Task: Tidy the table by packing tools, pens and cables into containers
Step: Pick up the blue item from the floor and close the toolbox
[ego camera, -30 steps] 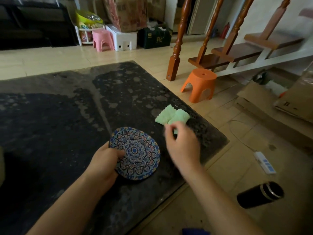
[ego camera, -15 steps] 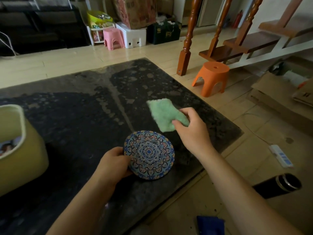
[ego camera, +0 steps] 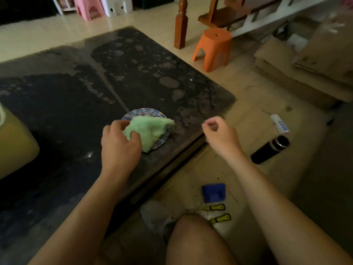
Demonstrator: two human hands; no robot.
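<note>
Green cloth (ego camera: 150,131) lies crumpled over patterned coaster (ego camera: 145,112), near desk (ego camera: 76,88) front edge. Left hand (ego camera: 119,142) grips its near-left side, fingers curled in. Right hand (ego camera: 219,134) apart to the right, loosely curled, empty. Yellow container (ego camera: 15,146) far left, so left hand likely carries

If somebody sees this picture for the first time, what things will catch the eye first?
The pale green cloth lying over a patterned coaster near the right edge of the dark table, with the left hand gripping it. Next, the orange stool on the floor beyond the table.
</note>
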